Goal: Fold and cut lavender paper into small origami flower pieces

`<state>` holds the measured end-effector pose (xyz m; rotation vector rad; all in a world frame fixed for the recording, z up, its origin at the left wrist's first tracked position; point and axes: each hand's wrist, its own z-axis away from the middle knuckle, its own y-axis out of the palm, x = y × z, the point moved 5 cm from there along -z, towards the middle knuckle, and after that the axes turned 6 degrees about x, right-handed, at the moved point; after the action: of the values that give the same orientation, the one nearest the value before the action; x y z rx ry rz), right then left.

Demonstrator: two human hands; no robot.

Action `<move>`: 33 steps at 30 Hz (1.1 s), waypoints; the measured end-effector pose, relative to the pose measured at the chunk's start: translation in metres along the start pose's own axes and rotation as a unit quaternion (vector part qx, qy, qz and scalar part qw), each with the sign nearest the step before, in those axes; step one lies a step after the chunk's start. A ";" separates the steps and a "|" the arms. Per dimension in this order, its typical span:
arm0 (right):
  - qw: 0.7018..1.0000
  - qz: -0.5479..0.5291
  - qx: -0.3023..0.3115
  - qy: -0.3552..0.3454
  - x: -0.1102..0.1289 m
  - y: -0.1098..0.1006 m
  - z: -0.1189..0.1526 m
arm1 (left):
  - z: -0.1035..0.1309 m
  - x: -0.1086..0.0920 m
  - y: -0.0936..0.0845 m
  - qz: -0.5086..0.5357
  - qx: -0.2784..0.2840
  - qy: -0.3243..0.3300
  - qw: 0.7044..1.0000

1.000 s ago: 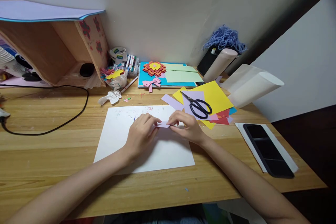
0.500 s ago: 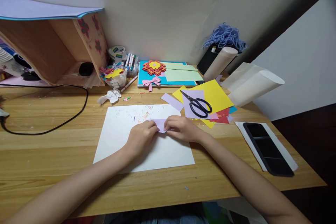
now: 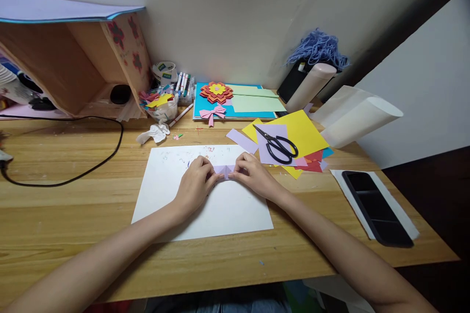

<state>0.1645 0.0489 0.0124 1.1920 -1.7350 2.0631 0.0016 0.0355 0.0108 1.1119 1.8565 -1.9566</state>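
Observation:
A small folded piece of purple paper (image 3: 225,171) is held between both hands above the white sheet (image 3: 213,212). Creases run down its middle. My left hand (image 3: 196,181) pinches its left end, thumb and fingers together. On the right end, my right hand (image 3: 253,176) has a similar pinch. Black scissors (image 3: 278,145) lie on a purple square to the right, over a large yellow sheet (image 3: 304,132). A purple strip (image 3: 242,141) rests just behind the right hand.
Behind are a layered paper flower (image 3: 216,92), a pink bow (image 3: 212,114), markers and a tub of scraps (image 3: 161,105). A phone (image 3: 377,208) lies at the right, a cardboard box (image 3: 128,63) and black cable (image 3: 84,176) at the left.
The purple paper's lower edge has risen and its middle now shows creases with triangular folds. Both hands have shifted their pinches, with fingers raised more and thumbs along the lower edge.

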 end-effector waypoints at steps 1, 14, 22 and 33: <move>1.000 0.018 -0.007 0.002 0.000 0.001 0.000 | 0.000 0.000 0.000 -0.010 -0.004 0.001 1.000; 0.987 0.156 -0.039 0.013 0.007 0.004 0.004 | 0.001 -0.002 -0.002 -0.055 -0.021 -0.006 0.998; 0.986 0.157 -0.055 0.011 0.006 0.005 0.004 | 0.001 -0.005 -0.003 -0.083 -0.024 -0.003 0.996; 0.976 0.218 -0.013 -0.017 0.006 0.004 0.001 | -0.007 -0.006 -0.005 -0.080 0.011 0.050 0.995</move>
<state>0.1585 0.0448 0.0136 0.9018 -2.1936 2.2453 0.0052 0.0407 0.0189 1.1175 2.0398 -2.0450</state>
